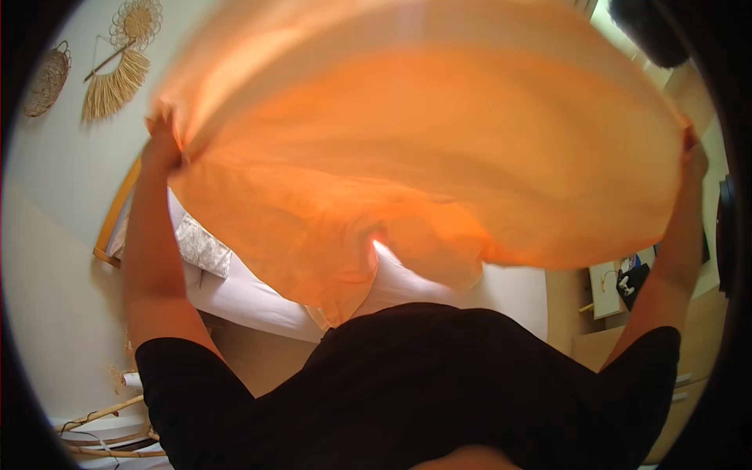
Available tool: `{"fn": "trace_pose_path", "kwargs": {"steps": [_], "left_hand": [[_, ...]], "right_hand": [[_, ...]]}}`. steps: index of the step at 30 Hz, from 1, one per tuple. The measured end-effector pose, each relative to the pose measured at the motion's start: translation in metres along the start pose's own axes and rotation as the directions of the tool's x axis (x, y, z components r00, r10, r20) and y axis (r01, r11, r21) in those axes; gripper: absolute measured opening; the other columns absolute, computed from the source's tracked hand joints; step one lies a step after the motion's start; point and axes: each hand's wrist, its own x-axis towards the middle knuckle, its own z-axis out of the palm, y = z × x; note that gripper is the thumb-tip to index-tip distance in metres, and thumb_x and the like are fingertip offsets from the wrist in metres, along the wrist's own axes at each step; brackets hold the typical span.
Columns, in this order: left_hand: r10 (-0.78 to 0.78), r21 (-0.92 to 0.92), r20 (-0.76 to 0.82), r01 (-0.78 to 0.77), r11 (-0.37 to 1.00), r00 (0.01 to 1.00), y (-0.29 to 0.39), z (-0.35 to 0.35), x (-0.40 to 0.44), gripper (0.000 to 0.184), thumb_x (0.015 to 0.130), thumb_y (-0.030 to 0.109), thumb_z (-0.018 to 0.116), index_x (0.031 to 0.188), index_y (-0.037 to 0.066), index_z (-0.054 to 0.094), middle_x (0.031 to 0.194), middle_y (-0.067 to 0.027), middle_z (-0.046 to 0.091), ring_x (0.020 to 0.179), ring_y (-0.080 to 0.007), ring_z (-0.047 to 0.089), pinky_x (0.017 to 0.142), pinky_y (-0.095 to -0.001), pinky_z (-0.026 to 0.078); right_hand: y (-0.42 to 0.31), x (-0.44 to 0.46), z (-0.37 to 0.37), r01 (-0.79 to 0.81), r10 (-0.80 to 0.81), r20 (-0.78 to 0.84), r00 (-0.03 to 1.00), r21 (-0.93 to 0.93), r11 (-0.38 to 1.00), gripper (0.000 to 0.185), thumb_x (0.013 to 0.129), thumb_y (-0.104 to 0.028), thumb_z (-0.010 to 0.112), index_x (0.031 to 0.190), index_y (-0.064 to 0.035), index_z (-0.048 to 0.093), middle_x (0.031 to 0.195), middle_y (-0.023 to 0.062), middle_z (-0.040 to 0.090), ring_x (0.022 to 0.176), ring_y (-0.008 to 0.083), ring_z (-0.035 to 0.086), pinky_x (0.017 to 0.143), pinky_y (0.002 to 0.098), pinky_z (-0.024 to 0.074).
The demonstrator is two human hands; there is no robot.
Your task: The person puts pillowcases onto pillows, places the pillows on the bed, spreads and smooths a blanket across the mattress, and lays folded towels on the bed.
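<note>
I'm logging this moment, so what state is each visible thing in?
Orange sheet: held up, spread wide, arched
Left hand: closed on the sheet's edge
Right hand: closed on the sheet's opposite side
Bed: white-covered, partly hidden by the sheet
Patterned cushion: resting on the bed
Fringed wall hanging: hung up, fringe down

Orange sheet (pixel 407 157): thin matt cloth, wrinkled low down, light showing through
White bedding (pixel 262 304): smooth, matt cloth
Pillow (pixel 205 247): cloth, mottled surface
Fringed wall hanging (pixel 117 88): dry, straw-like fibre, rough
Basket (pixel 48 82): woven fibre, coarse
Slanted frame (pixel 117 205): smooth, wood-like
Slender poles (pixel 102 413): bare, wood-like
Wall (pixel 47 266): smooth, matt, painted-looking
Shirt (pixel 439 376): matt black cloth
</note>
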Motion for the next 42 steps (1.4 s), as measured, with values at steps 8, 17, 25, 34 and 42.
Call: {"fn": "trace_pose_path", "kwargs": {"steps": [8, 17, 25, 34, 42], "left_hand": [[0.119, -0.124, -0.330, -0.168, 0.978, 0.936, -0.045, 0.010, -0.007, 0.081, 0.070, 0.008, 0.066, 0.140, 0.004, 0.024, 0.143, -0.0237, 0.028, 0.109, -0.0359, 0.055, 0.093, -0.0394, 0.047], [-0.091, 0.175, 0.587, -0.016, 0.984, 0.805, -0.020, 0.047, -0.089, 0.085, 0.062, 0.029, 0.078, 0.132, 0.002, 0.040, 0.112, -0.0168, 0.062, 0.105, -0.0281, 0.060, 0.090, -0.0357, 0.048], [0.343, -0.007, 0.433, -0.377, 0.926, 0.834, -0.007, 0.107, -0.107, 0.083, 0.063, 0.025, 0.076, 0.134, 0.004, 0.037, 0.123, -0.0158, 0.056, 0.104, -0.0308, 0.060, 0.091, -0.0373, 0.048], [-0.099, -0.014, 0.403, 0.114, 0.993, 0.910, -0.030, 0.078, -0.116, 0.034, 0.078, 0.010, 0.057, 0.111, 0.007, 0.064, 0.105, -0.0189, 0.064, 0.096, -0.0316, 0.063, 0.082, -0.0377, 0.049], [0.140, -0.450, 0.422, 0.073, 0.890, 0.896, -0.073, 0.070, -0.118, 0.036, 0.073, 0.004, 0.059, 0.108, 0.007, 0.065, 0.106, -0.0189, 0.064, 0.097, -0.0298, 0.062, 0.081, -0.0378, 0.049]], "right_hand": [[0.053, 0.020, -0.145, -0.112, 0.112, -0.123, 0.986, 0.006, 0.994, 0.023, 0.086, 0.001, 0.042, 0.103, 0.0148, 0.048, 0.103, 0.0234, 0.056, 0.091, 0.0311, 0.060, 0.078, 0.0353, 0.0529], [0.112, -0.124, -0.212, -0.277, 0.150, -0.438, 0.886, -0.244, 0.929, 0.022, 0.082, 0.005, 0.039, 0.100, 0.0142, 0.049, 0.099, 0.0213, 0.055, 0.087, 0.0313, 0.061, 0.076, 0.0374, 0.0549], [0.185, -0.150, -0.262, -0.510, 0.465, -0.264, 0.845, -0.142, 0.848, 0.013, 0.077, 0.005, 0.052, 0.090, 0.0083, 0.054, 0.091, 0.0152, 0.058, 0.076, 0.0253, 0.062, 0.065, 0.0339, 0.0555], [0.180, -0.173, -0.295, -0.655, 0.257, -0.603, 0.755, -0.679, 0.333, 0.018, 0.079, -0.009, 0.056, 0.086, 0.0063, 0.061, 0.094, 0.0144, 0.064, 0.079, 0.0215, 0.064, 0.066, 0.0313, 0.0544], [0.167, -0.163, -0.309, -0.599, 0.242, -0.605, 0.758, -0.500, 0.626, 0.018, 0.077, -0.012, 0.065, 0.089, 0.0016, 0.062, 0.091, 0.0112, 0.063, 0.077, 0.0206, 0.063, 0.068, 0.0314, 0.0537]]}}
